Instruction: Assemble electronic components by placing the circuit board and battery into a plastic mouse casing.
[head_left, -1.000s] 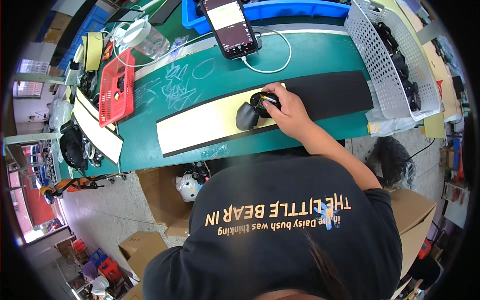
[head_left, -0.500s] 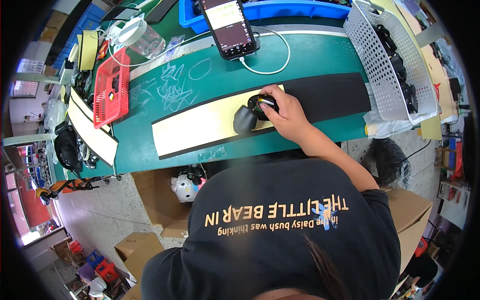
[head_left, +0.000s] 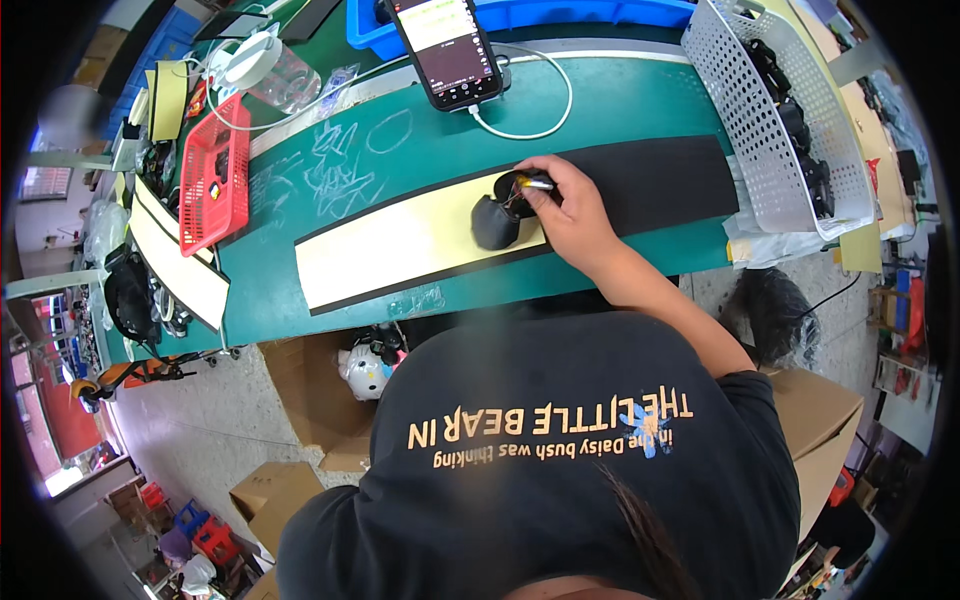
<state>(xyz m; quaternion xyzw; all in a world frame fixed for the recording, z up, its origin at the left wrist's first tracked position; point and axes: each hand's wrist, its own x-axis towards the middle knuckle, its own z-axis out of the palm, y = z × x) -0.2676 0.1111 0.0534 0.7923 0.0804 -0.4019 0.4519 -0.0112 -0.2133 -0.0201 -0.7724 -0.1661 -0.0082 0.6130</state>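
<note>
My right hand [head_left: 572, 210] is closed over the strip, with thumb and fingers pinching a small silver part with yellow tape [head_left: 537, 183], perhaps a battery. Thin wires run from it into an opened black casing, shaped like a computer mouse. The rounded smooth cover [head_left: 495, 224] of that casing lies to the left of my fingertips. Its other dark half [head_left: 506, 186] sits just beyond, partly hidden by my fingers. Under them is a long pale yellow strip with black edges [head_left: 390, 252], its right part a black sheet [head_left: 665, 185]. My left hand is out of sight.
A phone [head_left: 450, 55] with a white cable stands at the back, before a blue tray [head_left: 580, 22]. On the right is a grey perforated basket [head_left: 735, 120] with black parts; on the left, a red basket [head_left: 212, 205] and a clear jar [head_left: 290, 85]. Cardboard boxes [head_left: 300, 400] stand below the table.
The silver part is tilted differently in my right fingers, with its wires now more exposed. The rounded cover has turned slightly. The whole view has shifted a little.
</note>
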